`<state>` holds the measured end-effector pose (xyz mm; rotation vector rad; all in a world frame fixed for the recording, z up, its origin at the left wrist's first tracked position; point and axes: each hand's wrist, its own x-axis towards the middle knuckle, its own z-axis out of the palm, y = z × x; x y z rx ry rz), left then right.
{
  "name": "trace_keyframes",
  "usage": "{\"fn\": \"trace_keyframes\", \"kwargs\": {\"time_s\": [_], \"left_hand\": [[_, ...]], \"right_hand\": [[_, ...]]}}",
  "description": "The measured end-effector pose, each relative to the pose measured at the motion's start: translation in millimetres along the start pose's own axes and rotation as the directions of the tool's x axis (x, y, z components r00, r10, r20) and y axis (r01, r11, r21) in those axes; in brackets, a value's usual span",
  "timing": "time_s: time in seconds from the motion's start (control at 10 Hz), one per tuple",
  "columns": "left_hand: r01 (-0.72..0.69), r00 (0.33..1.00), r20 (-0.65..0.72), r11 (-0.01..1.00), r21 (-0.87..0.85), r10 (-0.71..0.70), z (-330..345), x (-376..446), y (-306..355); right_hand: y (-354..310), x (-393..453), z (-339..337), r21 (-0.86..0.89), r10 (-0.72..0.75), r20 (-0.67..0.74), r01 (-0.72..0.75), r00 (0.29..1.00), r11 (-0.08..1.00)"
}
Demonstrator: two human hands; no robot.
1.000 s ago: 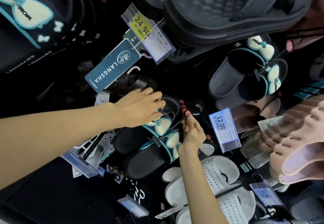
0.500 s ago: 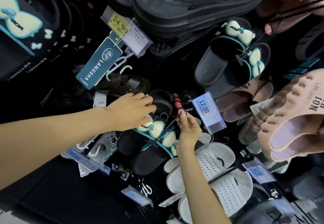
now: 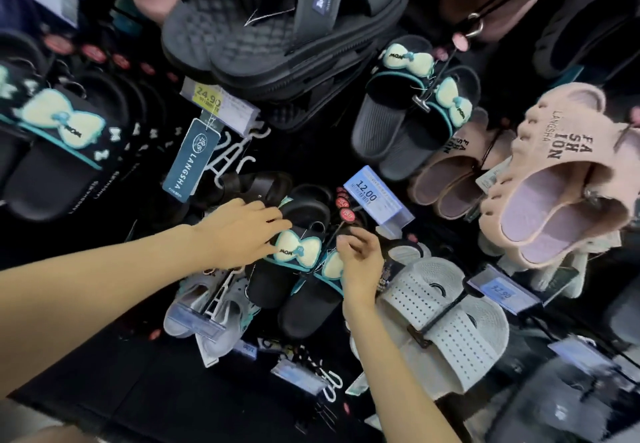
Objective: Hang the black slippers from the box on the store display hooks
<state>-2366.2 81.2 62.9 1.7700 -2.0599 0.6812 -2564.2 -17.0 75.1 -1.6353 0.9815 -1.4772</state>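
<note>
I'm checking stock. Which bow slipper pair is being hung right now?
The center pair, below the 12.00 price tag: the left hand rests on it; the far-left and upper-right pairs hang untouched.

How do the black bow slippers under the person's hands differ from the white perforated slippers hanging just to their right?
The black bow slippers are dark, with smooth straps carrying pale bows and teal trim; the white perforated slippers are pale and dotted with holes, with no ornament. The left hand rests on the black pair and the right hand is beside it; nobody touches the white pair. Both are open-toed slides hanging as pairs.
</note>
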Motion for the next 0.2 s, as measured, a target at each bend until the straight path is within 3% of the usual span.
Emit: {"fn": "trace_keyframes", "kwargs": {"time_s": [0.2], "left_hand": [[0.054,0.991,0.117,0.998,0.029,-0.057,-33,-31,-9]], "right_hand": [[-14,-30,18,-0.179,-0.175,0.304,0.237,0.936,0.955]]}}
